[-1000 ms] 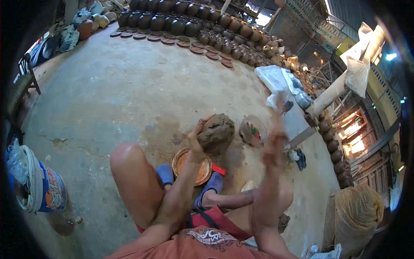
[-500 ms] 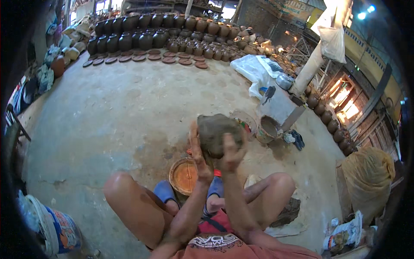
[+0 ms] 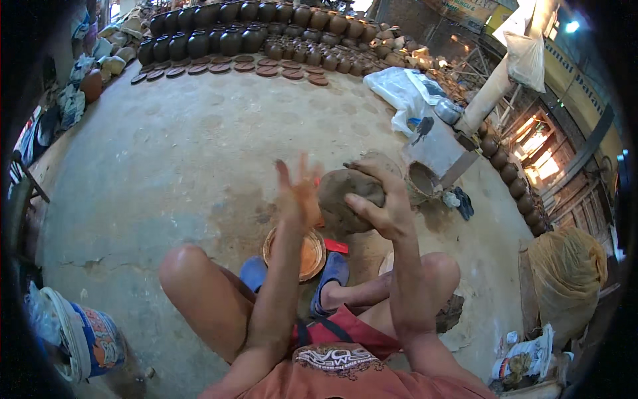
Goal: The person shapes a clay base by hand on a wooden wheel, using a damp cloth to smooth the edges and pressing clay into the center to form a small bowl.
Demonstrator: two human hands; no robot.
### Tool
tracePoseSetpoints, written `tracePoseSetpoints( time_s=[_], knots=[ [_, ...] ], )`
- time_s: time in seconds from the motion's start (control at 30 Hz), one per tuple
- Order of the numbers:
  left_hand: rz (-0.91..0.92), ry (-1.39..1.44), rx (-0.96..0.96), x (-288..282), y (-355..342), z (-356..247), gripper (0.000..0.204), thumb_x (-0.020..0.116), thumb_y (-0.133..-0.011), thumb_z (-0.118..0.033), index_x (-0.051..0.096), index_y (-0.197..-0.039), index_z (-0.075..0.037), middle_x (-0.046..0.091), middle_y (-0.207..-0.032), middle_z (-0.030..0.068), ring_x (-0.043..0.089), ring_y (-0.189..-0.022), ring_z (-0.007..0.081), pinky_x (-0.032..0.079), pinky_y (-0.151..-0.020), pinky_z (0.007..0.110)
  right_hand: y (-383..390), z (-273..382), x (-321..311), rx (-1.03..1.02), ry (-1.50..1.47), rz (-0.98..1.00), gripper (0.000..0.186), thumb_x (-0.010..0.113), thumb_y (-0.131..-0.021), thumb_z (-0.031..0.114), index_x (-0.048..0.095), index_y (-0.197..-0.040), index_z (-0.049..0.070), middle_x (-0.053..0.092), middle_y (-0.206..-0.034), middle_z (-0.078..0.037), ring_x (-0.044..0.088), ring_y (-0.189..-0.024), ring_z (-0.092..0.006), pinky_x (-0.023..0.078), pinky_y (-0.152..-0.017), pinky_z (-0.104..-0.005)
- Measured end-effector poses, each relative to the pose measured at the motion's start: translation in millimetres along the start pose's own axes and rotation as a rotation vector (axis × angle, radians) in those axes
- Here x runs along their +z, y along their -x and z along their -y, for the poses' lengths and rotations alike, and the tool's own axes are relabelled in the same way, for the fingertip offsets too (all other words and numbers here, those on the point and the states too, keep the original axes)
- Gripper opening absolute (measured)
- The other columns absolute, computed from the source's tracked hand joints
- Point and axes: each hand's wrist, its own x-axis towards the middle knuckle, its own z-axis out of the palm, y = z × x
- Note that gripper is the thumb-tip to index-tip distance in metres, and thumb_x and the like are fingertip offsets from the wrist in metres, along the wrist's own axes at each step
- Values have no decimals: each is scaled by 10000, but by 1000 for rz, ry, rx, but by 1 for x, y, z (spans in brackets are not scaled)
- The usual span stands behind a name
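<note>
Our right hand (image 3: 389, 206) grips a rounded lump of grey-brown wet clay (image 3: 345, 198), fingers curled over its top and thumb pressed to its near side, holding it up in front of us above our knees. Our left hand (image 3: 297, 196) is spread flat and wide open, blurred, just beside the clay on its left, holding nothing. Below the hands a shallow round orange clay dish (image 3: 307, 256) lies on the concrete floor (image 3: 173, 159) by our blue shoes (image 3: 330, 272). Rows of dark fired pots (image 3: 226, 40) stand well apart at the far edge.
</note>
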Motion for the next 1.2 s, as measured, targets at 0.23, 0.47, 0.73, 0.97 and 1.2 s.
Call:
tracePoseSetpoints(
  time_s=[0.23, 0.47, 0.73, 0.97, 1.2],
  knots=[
    [173, 84, 59, -64, -19, 51, 649, 373, -1048, -537, 599, -1355, -12, 658, -1313, 223, 665, -1180, 377, 560, -1008, 544, -53, -28, 4, -176, 621, 12, 1021, 603, -904, 699, 285, -1615, 38, 267, -1666, -263, 232, -1563, -372, 204, -1266, -426],
    [125, 306, 45, -44, 16, 31, 549, 487, -1030, -513, 599, -1350, -82, 660, -1304, 153, 648, -1188, 308, 555, -989, 507, -22, -61, 65, -274, -329, -127, 899, 339, -1052, 673, 263, -1610, -28, 289, -1674, -186, 256, -1555, -335, 112, -1275, -433],
    [107, 501, 93, -57, 0, 62, 685, 457, -985, -653, 598, -1376, -109, 649, -1341, 108, 620, -1243, 353, 494, -1071, 568, -2, -81, 77, -237, -147, -367, 917, 366, -1033, 694, 326, -1566, -51, 363, -1607, -207, 329, -1505, -331, 197, -1236, -439],
    [412, 426, -68, -119, -29, 74, 655, 411, -1015, -621, 614, -1337, -88, 622, -1365, 190, 623, -1222, 331, 477, -1062, 524, 7, -67, 71, -236, -34, -456, 936, 389, -1016, 713, 380, -1527, -72, 428, -1548, -226, 392, -1462, -328, 271, -1202, -445],
    [696, 368, -211, -91, 4, 72, 653, 431, -1033, -596, 580, -1334, -37, 632, -1335, 188, 636, -1186, 348, 494, -1039, 482, 20, -96, 68, -162, -130, -686, 958, 412, -1000, 731, 435, -1488, -93, 493, -1490, -245, 455, -1419, -325, 346, -1168, -451]
  ],
)
